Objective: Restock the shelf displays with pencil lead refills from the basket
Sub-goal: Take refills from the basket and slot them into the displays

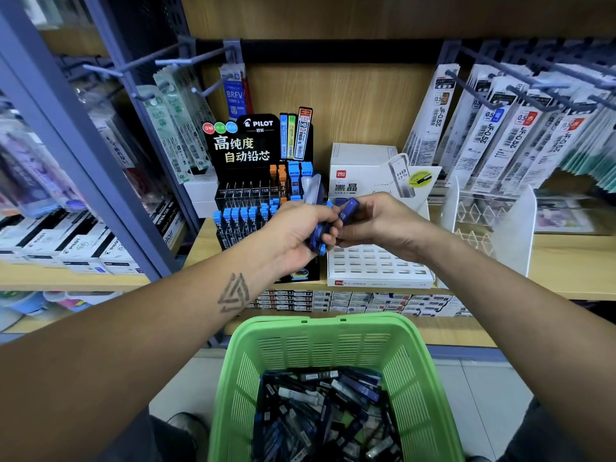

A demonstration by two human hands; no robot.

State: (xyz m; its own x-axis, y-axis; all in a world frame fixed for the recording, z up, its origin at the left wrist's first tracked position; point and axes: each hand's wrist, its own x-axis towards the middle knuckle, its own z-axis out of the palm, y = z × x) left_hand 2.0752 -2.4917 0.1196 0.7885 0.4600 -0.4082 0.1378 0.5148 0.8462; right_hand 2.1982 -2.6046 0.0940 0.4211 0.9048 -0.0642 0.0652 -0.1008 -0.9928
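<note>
My left hand [296,233] grips a bundle of dark blue lead refill cases with light blue caps [316,235], held over the shelf. My right hand [376,221] pinches one blue refill case marked HB [348,210] right beside that bundle. Behind the hands stands the black Pilot lead display [246,151], its front rows holding blue-capped cases [240,216]. To its right sits a white Deli display box [376,266] with a grid of slots. Below me, the green basket [333,338] holds several loose refill cases [326,411].
Packaged pen refills hang from hooks at upper right [500,128] and upper left [173,111]. A clear acrylic divider rack [486,218] stands at the right of the shelf. Boxes line the lower left shelf [66,248]. A blue metal upright [86,155] separates the bays.
</note>
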